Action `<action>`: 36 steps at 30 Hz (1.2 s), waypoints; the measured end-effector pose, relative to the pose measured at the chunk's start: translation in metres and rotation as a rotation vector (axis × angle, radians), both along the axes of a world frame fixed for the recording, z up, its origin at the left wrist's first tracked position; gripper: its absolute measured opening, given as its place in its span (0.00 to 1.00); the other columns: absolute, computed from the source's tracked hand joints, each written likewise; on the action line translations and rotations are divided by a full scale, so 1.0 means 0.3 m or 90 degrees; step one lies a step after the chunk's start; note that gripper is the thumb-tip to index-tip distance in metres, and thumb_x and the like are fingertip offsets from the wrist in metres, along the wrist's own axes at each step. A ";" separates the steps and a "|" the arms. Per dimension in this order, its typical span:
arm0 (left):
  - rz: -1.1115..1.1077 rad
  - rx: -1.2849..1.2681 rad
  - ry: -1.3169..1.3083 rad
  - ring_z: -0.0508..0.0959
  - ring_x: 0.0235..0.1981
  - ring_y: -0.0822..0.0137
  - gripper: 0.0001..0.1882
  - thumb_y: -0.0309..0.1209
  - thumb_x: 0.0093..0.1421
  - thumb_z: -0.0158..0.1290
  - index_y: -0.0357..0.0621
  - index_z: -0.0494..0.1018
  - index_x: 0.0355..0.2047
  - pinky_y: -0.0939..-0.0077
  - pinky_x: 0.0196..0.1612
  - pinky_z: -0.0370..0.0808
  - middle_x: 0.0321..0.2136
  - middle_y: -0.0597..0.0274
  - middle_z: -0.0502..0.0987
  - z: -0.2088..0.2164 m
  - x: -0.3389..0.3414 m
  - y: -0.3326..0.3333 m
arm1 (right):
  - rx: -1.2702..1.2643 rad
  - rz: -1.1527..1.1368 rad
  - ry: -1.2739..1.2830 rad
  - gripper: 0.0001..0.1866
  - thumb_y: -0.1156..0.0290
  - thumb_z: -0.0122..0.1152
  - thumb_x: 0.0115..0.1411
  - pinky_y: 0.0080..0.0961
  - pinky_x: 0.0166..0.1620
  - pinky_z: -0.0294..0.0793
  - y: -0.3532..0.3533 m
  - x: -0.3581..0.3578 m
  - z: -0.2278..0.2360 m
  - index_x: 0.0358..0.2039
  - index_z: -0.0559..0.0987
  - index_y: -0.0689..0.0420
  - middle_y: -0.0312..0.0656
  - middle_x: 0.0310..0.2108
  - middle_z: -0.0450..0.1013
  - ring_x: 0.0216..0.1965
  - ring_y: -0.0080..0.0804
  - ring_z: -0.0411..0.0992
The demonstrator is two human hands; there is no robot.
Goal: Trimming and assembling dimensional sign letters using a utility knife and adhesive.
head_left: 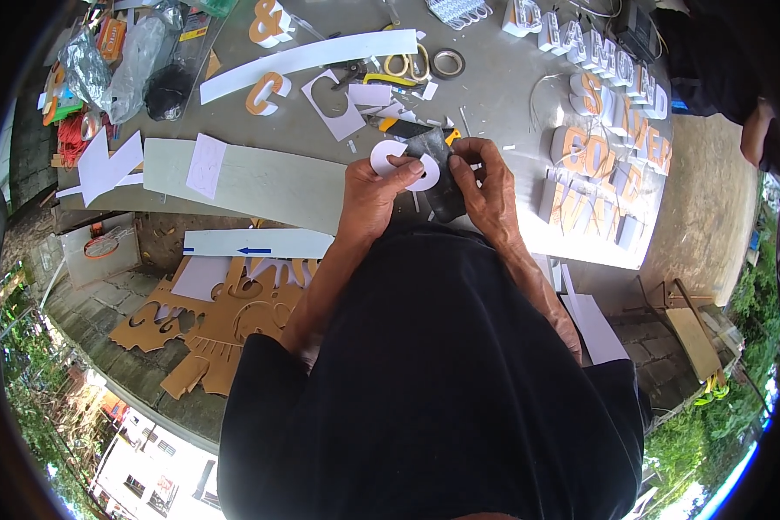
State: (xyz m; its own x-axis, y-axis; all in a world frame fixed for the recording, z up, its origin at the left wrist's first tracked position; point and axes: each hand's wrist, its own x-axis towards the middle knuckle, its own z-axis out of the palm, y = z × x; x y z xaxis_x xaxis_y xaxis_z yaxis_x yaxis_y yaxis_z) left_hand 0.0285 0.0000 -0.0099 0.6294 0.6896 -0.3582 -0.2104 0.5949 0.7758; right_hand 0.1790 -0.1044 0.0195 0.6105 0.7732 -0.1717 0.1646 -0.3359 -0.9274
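We stand over the grey worktable. Our left hand is curled shut around one white cut-out foam letter, held just above the table's near edge. Our right hand pinches one dark sanding sheet against it. Two orange-faced letters lie farther off.

A grey worktable carries long white strips, a pale board, orange-faced cut-out letters, scissors, a tape roll, white offcuts and what may be plastic bags at the blurred left edge. Built-up sign letters crowd the right side.
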 end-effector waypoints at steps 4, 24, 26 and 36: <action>0.026 -0.033 -0.001 0.81 0.35 0.70 0.05 0.21 0.58 0.62 0.31 0.79 0.34 0.76 0.41 0.78 0.32 0.56 0.82 0.007 0.003 0.011 | 0.029 0.019 0.268 0.19 0.66 0.66 0.62 0.26 0.39 0.73 -0.010 0.011 0.001 0.49 0.75 0.62 0.45 0.41 0.77 0.36 0.25 0.74; 0.085 -0.209 -0.069 0.83 0.41 0.65 0.12 0.20 0.61 0.56 0.34 0.74 0.46 0.68 0.47 0.83 0.39 0.56 0.81 0.032 0.001 0.073 | 0.162 0.136 -0.010 0.25 0.83 0.52 0.64 0.31 0.54 0.73 -0.035 0.048 0.021 0.61 0.71 0.54 0.48 0.56 0.70 0.55 0.40 0.72; 0.074 -0.219 -0.081 0.83 0.41 0.65 0.12 0.18 0.63 0.53 0.34 0.73 0.47 0.68 0.47 0.84 0.40 0.56 0.81 0.023 -0.003 0.072 | 0.141 0.237 -0.219 0.25 0.80 0.54 0.60 0.40 0.60 0.68 -0.038 0.046 0.030 0.58 0.75 0.49 0.47 0.64 0.63 0.66 0.50 0.60; -0.068 -0.051 0.027 0.84 0.37 0.58 0.09 0.24 0.64 0.57 0.36 0.77 0.43 0.67 0.34 0.86 0.37 0.53 0.81 0.083 -0.015 0.082 | 0.072 0.040 -0.020 0.10 0.72 0.67 0.60 0.22 0.41 0.76 -0.049 0.071 0.120 0.41 0.82 0.61 0.42 0.34 0.82 0.38 0.25 0.79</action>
